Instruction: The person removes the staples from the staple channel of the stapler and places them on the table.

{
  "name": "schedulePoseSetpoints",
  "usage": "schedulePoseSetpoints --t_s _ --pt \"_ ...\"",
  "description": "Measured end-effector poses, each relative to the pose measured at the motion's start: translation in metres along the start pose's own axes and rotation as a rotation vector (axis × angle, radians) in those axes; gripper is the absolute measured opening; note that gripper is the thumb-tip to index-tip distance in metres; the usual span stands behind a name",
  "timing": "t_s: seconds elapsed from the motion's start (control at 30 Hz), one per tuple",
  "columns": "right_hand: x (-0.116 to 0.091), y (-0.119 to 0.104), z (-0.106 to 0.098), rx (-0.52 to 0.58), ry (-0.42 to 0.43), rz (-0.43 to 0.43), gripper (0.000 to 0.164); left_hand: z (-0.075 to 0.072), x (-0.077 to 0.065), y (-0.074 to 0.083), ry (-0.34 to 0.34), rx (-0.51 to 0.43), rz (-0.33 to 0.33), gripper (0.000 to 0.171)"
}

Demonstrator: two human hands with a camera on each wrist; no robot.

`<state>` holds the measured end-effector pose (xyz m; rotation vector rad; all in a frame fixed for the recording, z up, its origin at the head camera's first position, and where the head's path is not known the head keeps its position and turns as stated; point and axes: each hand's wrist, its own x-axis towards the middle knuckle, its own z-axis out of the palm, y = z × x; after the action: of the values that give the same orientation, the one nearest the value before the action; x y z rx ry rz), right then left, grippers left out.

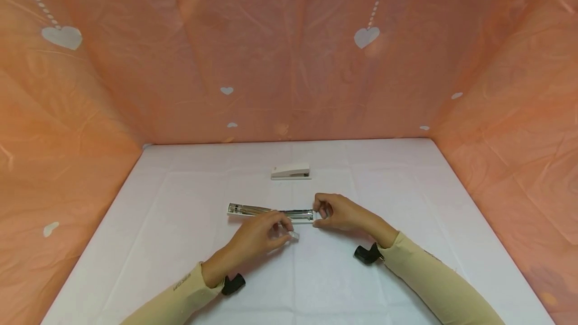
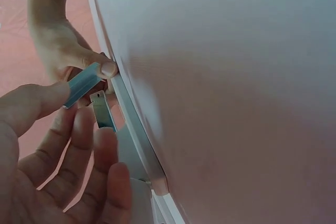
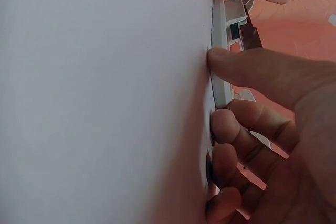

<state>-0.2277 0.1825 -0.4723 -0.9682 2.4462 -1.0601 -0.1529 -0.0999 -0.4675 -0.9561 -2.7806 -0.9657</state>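
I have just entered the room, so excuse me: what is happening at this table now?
A person is handling an opened stapler on the white table. The right hand holds one end of its base. The left hand pinches a small grey strip, which looks like staples, between thumb and fingers; the strip is not in the stapler. Farther back, a closed white stapler stands on the table, with neither hand touching it.

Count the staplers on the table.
2: a closed stapler toward the back of the table, and an opened stapler nearer, one end held by the right hand.
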Motion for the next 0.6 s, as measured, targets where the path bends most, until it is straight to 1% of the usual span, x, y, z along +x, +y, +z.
schedulePoseSetpoints --t_s 0.37,0.6 --pt "0.0015 0.0037 0.0008 0.001 -0.002 -0.009 0.027 0.0013 -0.0014 0.0006 -0.074 -0.006 -0.082 0.011" --pt "0.0015 0.0040 0.0006 0.003 -0.006 0.004 0.028 -0.0003 -0.0035 -0.0005 -0.085 0.024 -0.085 0.011"
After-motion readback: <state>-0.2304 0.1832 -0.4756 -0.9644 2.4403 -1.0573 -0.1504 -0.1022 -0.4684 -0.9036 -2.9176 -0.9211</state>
